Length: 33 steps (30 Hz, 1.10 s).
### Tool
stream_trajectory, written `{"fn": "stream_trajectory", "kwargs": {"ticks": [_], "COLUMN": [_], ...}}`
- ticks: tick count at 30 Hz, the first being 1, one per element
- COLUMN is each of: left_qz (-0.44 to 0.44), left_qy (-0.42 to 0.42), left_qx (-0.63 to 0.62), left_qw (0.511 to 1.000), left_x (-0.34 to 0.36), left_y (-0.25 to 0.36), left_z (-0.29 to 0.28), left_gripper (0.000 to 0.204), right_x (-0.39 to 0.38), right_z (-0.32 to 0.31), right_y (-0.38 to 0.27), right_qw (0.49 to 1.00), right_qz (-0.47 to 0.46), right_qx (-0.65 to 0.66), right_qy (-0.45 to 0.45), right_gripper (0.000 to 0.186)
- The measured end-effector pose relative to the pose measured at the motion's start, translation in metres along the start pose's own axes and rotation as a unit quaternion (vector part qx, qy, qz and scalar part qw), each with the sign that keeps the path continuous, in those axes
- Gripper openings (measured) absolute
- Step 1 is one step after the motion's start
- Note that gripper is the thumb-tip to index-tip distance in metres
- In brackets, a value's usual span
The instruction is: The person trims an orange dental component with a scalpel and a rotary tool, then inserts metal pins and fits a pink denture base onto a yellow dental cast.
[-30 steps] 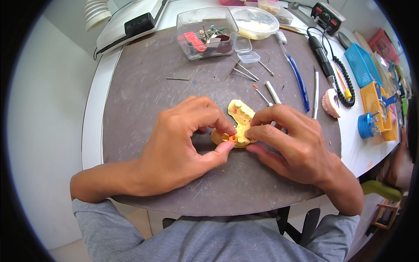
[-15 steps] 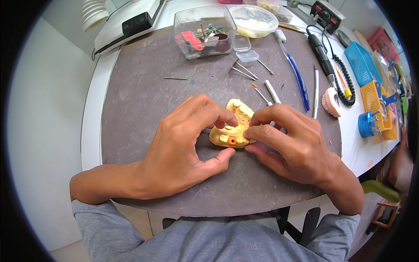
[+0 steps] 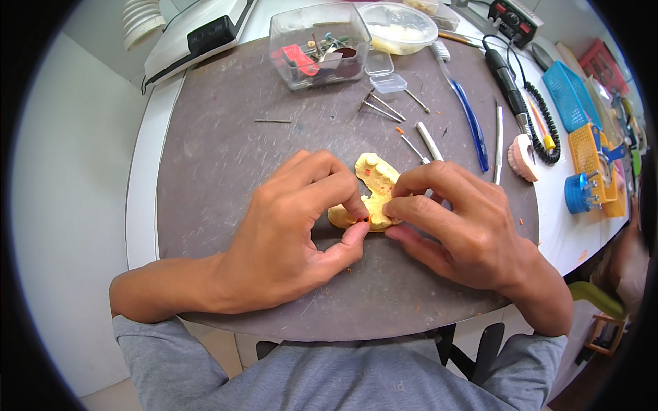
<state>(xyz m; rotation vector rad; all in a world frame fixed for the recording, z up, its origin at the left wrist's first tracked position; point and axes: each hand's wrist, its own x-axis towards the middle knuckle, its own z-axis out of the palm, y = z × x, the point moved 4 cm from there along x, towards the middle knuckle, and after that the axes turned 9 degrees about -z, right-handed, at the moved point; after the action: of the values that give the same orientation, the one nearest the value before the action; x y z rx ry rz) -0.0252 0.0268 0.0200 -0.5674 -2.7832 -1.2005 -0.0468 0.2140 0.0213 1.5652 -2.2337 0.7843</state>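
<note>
A yellow dental cast (image 3: 378, 179) in a horseshoe shape lies on the dark bench mat, with small red marks on it. At its near edge sits a small orange block (image 3: 365, 220), mostly hidden by my fingers. My left hand (image 3: 291, 222) is closed in a pinch, thumb and index finger on that block. Along the right side of the cast, my right hand (image 3: 462, 222) grips it, fingertips on top and thumb at the near edge.
Beyond the cast lie several metal burs (image 3: 384, 106), a white stick (image 3: 429, 141) and a blue toothbrush (image 3: 468, 116). A clear plastic box (image 3: 319, 79) stands at the back. To the right are a pink dental model (image 3: 522, 157), a black handpiece (image 3: 504, 82) and blue and yellow baskets (image 3: 572, 96).
My left index finger and thumb have come together onto the orange block, which showed openly before. My right hand keeps its hold on the cast. The view has shifted slightly.
</note>
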Motion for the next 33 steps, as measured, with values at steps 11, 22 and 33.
{"fn": "stream_trajectory", "kwargs": {"ticks": [11,22,33], "left_qz": [0.062,0.268,-0.003], "left_qy": [0.017,0.137,0.130], "left_qx": [0.048,0.218,-0.090], "left_qw": [0.997,0.928,0.987], "left_x": [-0.002,-0.029,-0.003], "left_y": [0.005,0.004,-0.027], "left_z": [0.003,-0.002,-0.024], "left_gripper": [0.021,0.034,0.023], "right_x": [0.004,0.059,0.082], "right_z": [-0.003,-0.006,0.021], "right_y": [-0.001,0.029,0.039], "right_qw": [0.999,0.997,0.980], "right_qz": [0.015,0.054,0.115], "right_qx": [0.026,0.014,0.074], "right_qy": [0.011,-0.052,-0.148], "right_gripper": [0.021,0.015,0.008]}}
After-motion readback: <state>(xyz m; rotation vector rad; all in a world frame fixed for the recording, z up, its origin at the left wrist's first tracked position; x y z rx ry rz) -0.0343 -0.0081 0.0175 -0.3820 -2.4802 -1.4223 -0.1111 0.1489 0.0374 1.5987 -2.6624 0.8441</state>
